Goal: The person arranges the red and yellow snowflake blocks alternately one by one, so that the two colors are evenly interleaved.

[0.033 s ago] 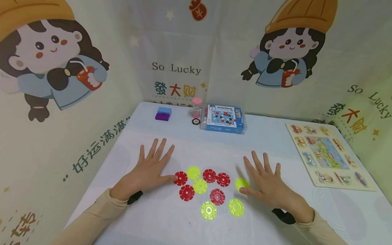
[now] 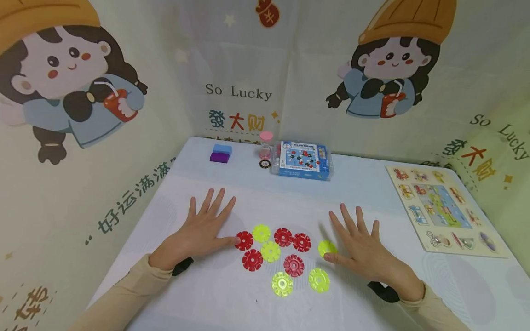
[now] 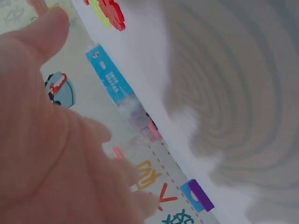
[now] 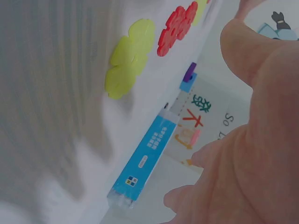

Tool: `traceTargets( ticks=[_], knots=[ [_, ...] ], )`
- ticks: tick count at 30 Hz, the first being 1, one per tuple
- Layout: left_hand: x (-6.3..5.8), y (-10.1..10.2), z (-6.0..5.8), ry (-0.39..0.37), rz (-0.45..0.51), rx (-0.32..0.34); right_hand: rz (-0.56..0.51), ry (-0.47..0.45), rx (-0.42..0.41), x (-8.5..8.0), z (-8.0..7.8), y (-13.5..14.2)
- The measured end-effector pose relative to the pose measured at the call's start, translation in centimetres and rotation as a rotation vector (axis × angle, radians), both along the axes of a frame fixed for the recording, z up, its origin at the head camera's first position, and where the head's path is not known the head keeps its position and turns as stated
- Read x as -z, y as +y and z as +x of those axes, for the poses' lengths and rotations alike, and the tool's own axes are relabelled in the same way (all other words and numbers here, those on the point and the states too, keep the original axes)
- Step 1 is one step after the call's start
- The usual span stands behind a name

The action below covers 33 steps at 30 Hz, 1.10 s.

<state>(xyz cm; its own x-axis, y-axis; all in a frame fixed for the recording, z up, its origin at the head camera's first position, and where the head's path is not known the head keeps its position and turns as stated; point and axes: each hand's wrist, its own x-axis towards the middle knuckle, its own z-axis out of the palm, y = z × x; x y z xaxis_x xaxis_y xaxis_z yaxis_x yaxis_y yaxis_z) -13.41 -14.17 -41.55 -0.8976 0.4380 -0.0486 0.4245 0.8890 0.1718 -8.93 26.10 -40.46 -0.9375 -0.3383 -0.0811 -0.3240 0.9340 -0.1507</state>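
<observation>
Several red and yellow-green notched plastic discs lie flat between the two hands in the head view. My left hand [image 2: 203, 232] is spread with straight fingers, its thumb tip overlapping the edge of a red disc [image 2: 245, 241]. On the other side my right hand [image 2: 360, 246] is spread too, its thumb tip over the lower edge of a yellow-green disc [image 2: 326, 247]. Neither hand grips anything. Two red discs [image 2: 283, 237] touch or overlap at the back of the group. Nearest the person are two yellow-green discs [image 2: 319, 280], side by side with a gap.
Along the back of the white table stand a blue boxed molecule set [image 2: 304, 161], a pink sand timer [image 2: 266, 146] and a small round black-rimmed chip [image 2: 265, 164]. Blue and purple blocks [image 2: 219, 157] sit at back left. A wooden picture puzzle board [image 2: 449, 241] lies at right.
</observation>
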Motion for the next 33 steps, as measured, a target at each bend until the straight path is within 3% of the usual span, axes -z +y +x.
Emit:
traceTargets(
  ticks=[3, 6, 11, 15, 21, 26, 33],
  knots=[
    [0.2, 0.1, 0.0, -0.033, 0.027, 0.029, -0.025, -0.001, -0.016, 0.0, 0.0, -0.1],
    [0.4, 0.3, -0.1, -0.091, 0.085, 0.112, -0.068, 0.013, -0.060, -0.1, 0.0, -0.4],
    [0.8, 0.9, -1.0, -0.109, 0.126, 0.277, -0.110, 0.093, -0.220, 0.1, -1.2, -2.6],
    [0.8, 1.2, -1.7, -0.109, 0.122, 0.350, -0.171, 0.084, -0.364, -0.1, -2.9, -5.8],
    [0.5, 1.3, -2.2, -0.156, 0.139, 0.399, -0.207, 0.003, -0.528, 0.0, -5.8, -10.9],
    [0.6, 1.5, -2.5, -0.191, 0.167, 0.424, -0.142, -0.049, -0.576, 0.3, -6.7, -13.4],
    [0.3, 1.5, -2.6, -0.260, 0.202, 0.376, -0.125, -0.059, -0.568, 0.6, -6.8, -14.5]
  ],
)
